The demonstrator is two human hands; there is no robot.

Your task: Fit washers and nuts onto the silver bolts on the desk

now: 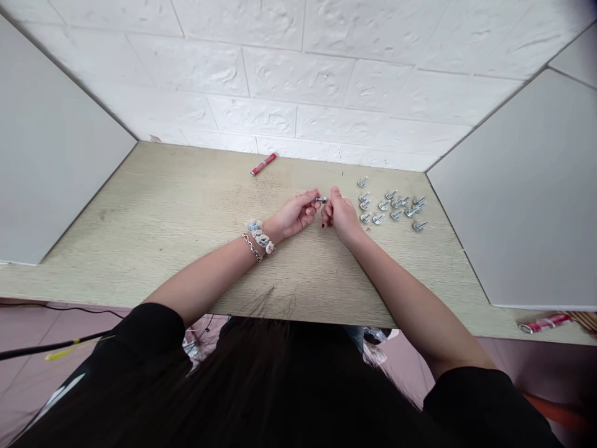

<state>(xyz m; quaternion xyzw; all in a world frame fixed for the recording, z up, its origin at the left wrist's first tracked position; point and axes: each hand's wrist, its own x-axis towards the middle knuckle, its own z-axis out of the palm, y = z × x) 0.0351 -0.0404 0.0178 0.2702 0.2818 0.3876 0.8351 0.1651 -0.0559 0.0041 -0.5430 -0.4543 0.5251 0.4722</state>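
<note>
Between my two hands, above the middle of the table, is a small metal bolt (321, 200) with what looks like a washer or nut on it. My left hand (295, 214) pinches one end of it between thumb and fingertips. At the other end, my right hand (342, 214) has its fingers curled in and its thumb raised, with the fingers against the bolt. Just right of that hand, several similar metal bolts (396, 203) with washers lie and stand in a loose group on the table.
A red tube (263, 164) lies near the white brick wall (275, 74). Grey panels (60, 137) rise on both sides of the wooden table (186, 205). Another red tube (545, 323) lies at the right front edge beside brown sticks (583, 320).
</note>
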